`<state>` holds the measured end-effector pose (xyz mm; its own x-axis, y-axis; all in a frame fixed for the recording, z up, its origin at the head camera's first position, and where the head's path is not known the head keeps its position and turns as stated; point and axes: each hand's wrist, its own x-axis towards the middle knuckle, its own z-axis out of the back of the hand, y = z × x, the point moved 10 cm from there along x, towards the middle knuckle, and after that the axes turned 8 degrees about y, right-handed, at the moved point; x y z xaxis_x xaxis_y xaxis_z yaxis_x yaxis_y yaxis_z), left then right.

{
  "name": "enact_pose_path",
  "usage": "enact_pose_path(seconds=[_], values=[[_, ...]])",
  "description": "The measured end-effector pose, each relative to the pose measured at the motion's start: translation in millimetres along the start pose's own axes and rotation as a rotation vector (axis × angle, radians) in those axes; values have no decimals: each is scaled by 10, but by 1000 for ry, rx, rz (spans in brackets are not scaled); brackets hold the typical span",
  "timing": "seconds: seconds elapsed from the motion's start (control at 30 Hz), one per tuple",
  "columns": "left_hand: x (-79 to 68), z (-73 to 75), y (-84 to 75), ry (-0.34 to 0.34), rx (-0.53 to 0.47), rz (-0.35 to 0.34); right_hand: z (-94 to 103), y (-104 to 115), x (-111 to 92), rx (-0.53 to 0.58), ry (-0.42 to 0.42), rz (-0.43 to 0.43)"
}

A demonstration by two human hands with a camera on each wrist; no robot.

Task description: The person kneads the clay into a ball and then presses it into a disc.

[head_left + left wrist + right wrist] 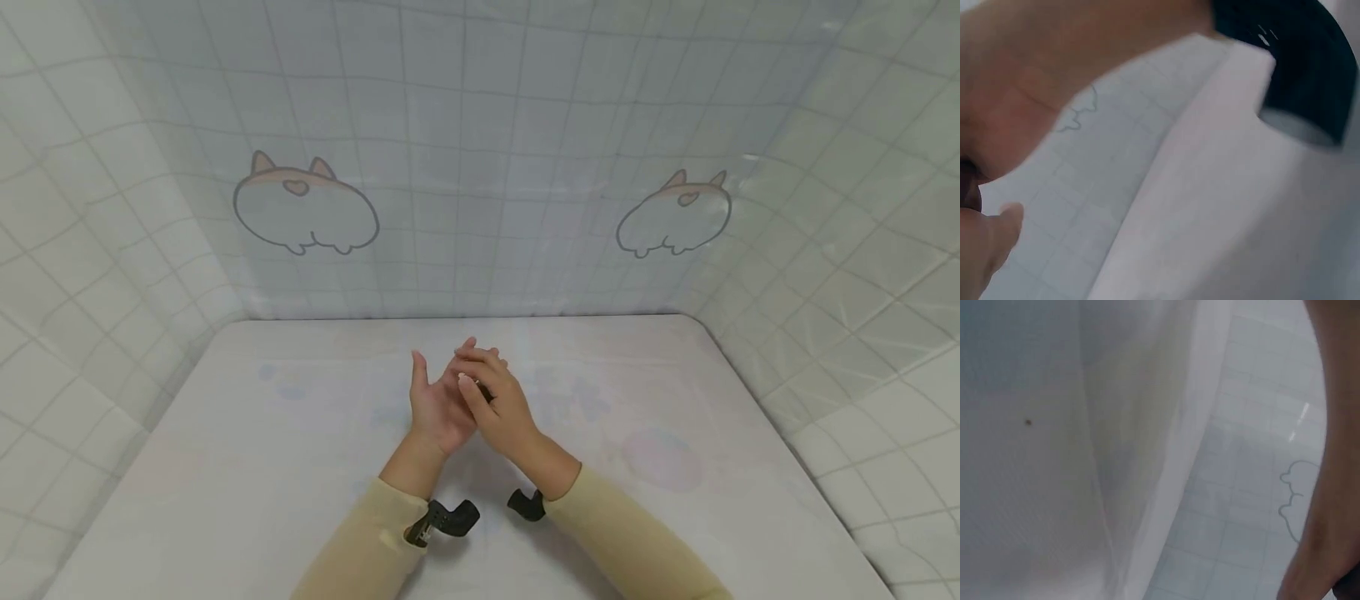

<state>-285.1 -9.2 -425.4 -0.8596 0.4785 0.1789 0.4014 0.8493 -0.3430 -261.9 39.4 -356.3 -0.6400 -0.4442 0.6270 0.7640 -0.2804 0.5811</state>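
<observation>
Though mostly hidden, a small dark thing [487, 393] by the curved right grip [506, 414], hold unclear, left grip [438, 412] spread

Sm. dark obj. [487, 392] (mostly hidden), in R fingers [484, 369], by L palm [441, 410]

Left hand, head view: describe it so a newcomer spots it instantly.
Find the pale table and go to its middle, where the right hand shows its back. The left hand reaches in from lower left to meet it; only this one shows its palm, thumb sticking out clear.
</observation>
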Motion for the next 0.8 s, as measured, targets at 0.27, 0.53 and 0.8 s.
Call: enact_pose_path(seconds=[0.27, 0.53, 0.8], values=[[-15, -158, 95, 78, 381, 13, 35, -29, 9, -9, -3, 41], [-95, -498, -6, 213, 843, -185, 94, -304, 14, 126, 17, -94], [-163, -799, -228, 234, 1079, -391, -89, -248, -56, 248, 114, -71]])
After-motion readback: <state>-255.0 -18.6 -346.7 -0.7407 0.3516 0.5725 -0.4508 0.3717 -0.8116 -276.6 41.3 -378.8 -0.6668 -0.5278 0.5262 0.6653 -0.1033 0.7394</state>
